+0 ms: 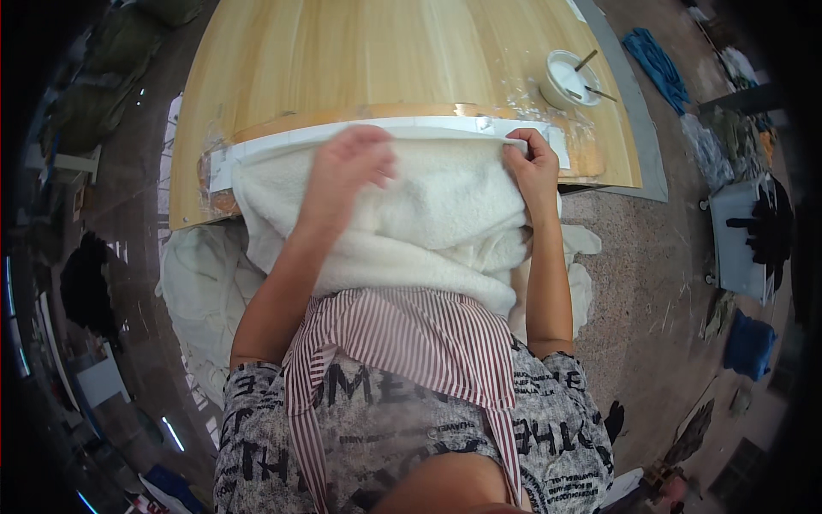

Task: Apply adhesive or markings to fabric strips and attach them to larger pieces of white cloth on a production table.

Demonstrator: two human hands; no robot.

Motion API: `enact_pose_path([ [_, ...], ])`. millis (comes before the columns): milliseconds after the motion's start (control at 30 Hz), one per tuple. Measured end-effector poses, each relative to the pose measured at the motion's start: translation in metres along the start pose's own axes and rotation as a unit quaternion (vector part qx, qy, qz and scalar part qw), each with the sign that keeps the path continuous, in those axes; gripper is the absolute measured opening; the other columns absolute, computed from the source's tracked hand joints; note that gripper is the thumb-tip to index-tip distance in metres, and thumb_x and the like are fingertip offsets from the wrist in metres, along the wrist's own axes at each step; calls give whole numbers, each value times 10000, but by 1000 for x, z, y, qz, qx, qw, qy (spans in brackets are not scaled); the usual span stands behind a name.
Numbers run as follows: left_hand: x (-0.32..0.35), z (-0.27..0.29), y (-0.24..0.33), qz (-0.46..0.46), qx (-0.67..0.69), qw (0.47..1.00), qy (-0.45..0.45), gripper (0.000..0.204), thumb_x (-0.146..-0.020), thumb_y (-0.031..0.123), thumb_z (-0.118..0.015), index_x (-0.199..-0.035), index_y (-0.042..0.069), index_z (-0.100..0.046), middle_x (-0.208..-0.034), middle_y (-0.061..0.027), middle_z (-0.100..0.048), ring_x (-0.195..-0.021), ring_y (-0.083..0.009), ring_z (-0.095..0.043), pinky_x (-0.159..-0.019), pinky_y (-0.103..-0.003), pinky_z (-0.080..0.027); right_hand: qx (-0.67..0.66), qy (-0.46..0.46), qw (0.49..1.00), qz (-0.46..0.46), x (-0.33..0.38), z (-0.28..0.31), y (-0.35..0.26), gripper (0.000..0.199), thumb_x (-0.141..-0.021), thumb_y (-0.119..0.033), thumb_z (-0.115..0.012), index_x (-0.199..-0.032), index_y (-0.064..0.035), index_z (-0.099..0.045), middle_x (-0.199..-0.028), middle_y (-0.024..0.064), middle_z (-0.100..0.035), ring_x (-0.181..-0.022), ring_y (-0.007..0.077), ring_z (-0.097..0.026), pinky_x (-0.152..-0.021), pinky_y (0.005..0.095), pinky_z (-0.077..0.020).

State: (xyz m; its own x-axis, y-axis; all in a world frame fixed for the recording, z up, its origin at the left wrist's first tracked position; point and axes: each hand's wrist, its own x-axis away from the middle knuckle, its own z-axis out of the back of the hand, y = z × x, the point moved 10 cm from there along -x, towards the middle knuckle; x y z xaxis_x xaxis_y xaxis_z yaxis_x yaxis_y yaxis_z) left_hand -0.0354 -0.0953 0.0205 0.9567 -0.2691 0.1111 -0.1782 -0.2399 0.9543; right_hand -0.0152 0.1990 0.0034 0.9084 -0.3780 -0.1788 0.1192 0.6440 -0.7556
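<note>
Head view, looking straight down at a wooden table with a white strip running along its near edge, taped or glued there as it seems. Over this edge, a thick white fleecy cloth, folded in soft layers and hanging down toward the striped apron below. Left hand lying flat on top of the cloth, palm down, fingers loosely spread, pressing and not gripping. Right hand closed narrow on the cloth's upper right corner, pinching the fleece between thumb and fingers, right at the white strip. Upper border of the cloth meeting the strip between the two hands; from the left hand outward to the left, strip uncovered and cloth sloping away from it.

Judged from this, work about half way: right side and middle already brought up to the strip and held there, left portion not yet laid along it, and most of the cloth bunched below the table edge, not spread. Whether the cloth really sticks to the strip, impossible to tell from here.

Farther on the table, at the right, a small white bowl with white paste and two thin sticks inside, well apart from both hands. More white fabric heaped on the floor at the left, below the table
</note>
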Motion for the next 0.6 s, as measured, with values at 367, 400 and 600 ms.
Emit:
enact_pose_path([
  [367, -2, -92, -118, 246, 288, 922, -77, 224, -971, 167, -497, -1071, -31, -531, -970, -149, -625, -875, -268, -657, -694, -319, -546, -19, -66, 990, 125, 43, 33, -38, 231, -701, 84, -524, -877, -12, -638, -897, 77, -630, -871, 207, -597, -800, 283, -456],
  [400, -2, -89, -114, 224, 237, 943, -60, 212, -971, 151, -494, -1046, -43, -536, -946, -144, -624, -872, -272, -659, -696, -320, -547, -35, -10, 987, 158, 41, 45, -51, 224, -711, 62, -517, -875, -22, -643, -905, 94, -631, -879, 243, -588, -794, 316, -459],
  [600, -2, -86, -106, 127, 174, 973, -78, 312, -952, 130, -509, -1118, -134, -516, -995, -191, -624, -798, -282, -670, -684, -335, -556, -14, -93, 982, 165, 25, -11, -87, 233, -880, -224, -601, -891, 5, -647, -897, 146, -648, -813, 309, -608, -716, 373, -476],
])
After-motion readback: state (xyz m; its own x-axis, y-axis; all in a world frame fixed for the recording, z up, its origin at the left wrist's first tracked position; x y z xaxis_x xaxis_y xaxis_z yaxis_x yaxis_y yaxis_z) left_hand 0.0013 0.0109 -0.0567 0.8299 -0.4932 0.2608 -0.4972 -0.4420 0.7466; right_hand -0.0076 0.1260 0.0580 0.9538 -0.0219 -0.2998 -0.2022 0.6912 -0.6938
